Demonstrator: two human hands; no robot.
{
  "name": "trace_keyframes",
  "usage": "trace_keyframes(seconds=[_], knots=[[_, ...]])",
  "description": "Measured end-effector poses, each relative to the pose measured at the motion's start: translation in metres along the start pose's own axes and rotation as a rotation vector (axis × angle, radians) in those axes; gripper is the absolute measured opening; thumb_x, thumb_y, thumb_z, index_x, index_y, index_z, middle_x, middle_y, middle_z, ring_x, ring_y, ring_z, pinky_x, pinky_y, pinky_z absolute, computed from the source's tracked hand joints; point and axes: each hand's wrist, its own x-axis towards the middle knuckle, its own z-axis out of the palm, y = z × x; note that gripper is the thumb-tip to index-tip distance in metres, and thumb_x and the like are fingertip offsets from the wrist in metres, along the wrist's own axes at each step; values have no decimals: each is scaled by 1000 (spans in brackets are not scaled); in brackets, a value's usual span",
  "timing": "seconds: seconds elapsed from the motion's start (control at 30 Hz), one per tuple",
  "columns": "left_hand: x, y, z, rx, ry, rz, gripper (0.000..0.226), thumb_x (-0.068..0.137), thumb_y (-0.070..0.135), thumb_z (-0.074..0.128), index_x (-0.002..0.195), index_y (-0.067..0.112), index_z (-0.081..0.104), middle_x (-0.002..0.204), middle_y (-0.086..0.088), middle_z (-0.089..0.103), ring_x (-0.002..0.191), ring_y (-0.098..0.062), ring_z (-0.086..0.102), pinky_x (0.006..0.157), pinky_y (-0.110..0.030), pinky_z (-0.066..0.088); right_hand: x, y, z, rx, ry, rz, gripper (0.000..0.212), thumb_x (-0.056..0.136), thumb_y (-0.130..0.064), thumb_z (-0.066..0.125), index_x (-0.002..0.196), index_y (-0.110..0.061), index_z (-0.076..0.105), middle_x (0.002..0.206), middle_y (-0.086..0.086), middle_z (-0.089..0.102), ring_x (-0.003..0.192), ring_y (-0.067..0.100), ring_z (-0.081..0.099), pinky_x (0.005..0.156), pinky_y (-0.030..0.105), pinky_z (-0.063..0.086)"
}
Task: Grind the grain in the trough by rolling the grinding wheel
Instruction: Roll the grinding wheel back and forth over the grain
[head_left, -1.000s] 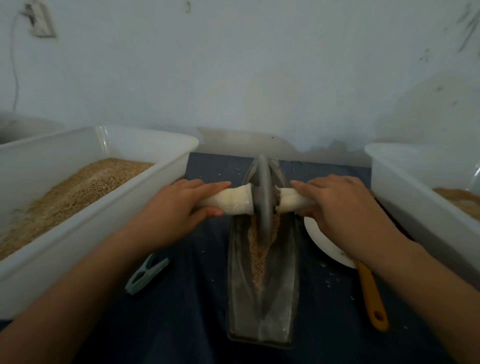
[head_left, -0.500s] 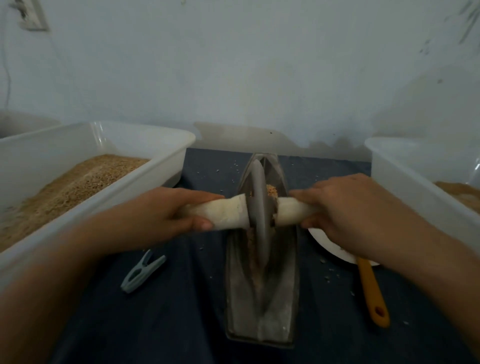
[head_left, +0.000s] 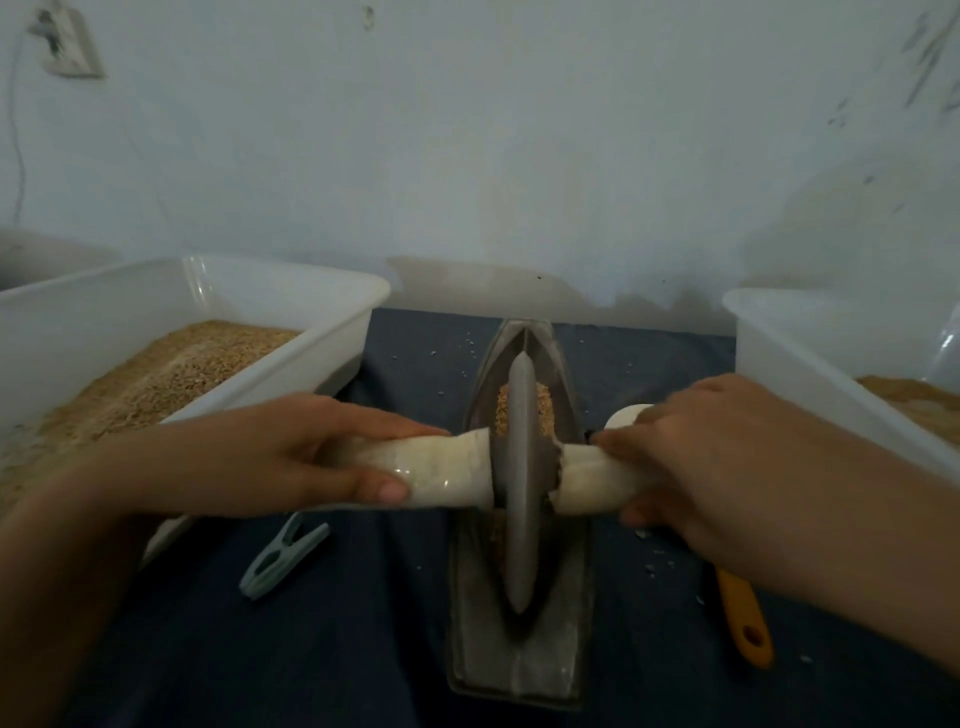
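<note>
A grey metal grinding wheel (head_left: 521, 467) stands on edge in the long boat-shaped metal trough (head_left: 519, 660) at the middle of the dark cloth. A pale axle handle runs through the wheel to both sides. My left hand (head_left: 291, 457) grips the left handle (head_left: 447, 467), thumb underneath. My right hand (head_left: 727, 467) grips the right handle (head_left: 587, 475). Tan grain (head_left: 543, 397) lies heaped in the trough just behind the wheel; the wheel hides the grain under it.
A white tub (head_left: 291, 379) holding grain stands at the left, and another white tub (head_left: 810, 374) at the right. A pale green clothes peg (head_left: 283, 556) lies on the cloth. Under my right hand are a white scoop (head_left: 626, 415) and its orange handle (head_left: 743, 618).
Both hands have rolled the wheel toward me along the trough, from its far part to the middle. Grain now shows heaped behind the wheel rather than in front.
</note>
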Motion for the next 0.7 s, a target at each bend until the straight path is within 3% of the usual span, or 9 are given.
trace_keyframes(seconds=[0.1,0.2,0.33,0.4,0.6,0.7], knots=[[-1,3,-1,-19,-12,14,49,77,63,56,124,63,41,118,27,61,108,3,58,90,-21,47,-8,-1,-6,13,3,-18,37,88,-58,43,118,-38,47,91,-13,52,86,7,51,72,24,28],[9,-3,8,65,169,-62,45,76,66,51,120,66,43,111,26,63,102,7,57,87,-16,43,9,5,10,47,68,57,35,91,-49,47,125,-40,44,109,-14,57,99,8,54,83,26,35],[35,-15,27,399,460,-107,51,89,42,50,136,46,30,101,11,51,93,-8,50,78,-22,36,34,12,45,18,223,239,49,95,-37,44,142,-35,28,131,-11,50,118,13,45,96,29,26],[41,-18,29,461,527,-69,54,90,39,52,139,39,32,99,7,51,90,-10,48,77,-23,36,36,14,54,16,252,277,51,96,-37,42,144,-34,24,133,-11,49,119,13,43,95,28,23],[17,-10,14,213,302,-46,54,73,62,48,126,59,38,102,23,60,92,6,56,79,-13,39,20,7,28,-13,106,109,38,92,-41,50,128,-37,41,119,-11,54,110,13,48,93,30,28],[2,-1,3,40,122,0,46,80,67,53,124,62,44,111,27,63,99,6,59,83,-14,45,4,1,6,-17,-1,8,36,90,-50,46,123,-36,44,114,-12,56,105,11,52,88,28,31]])
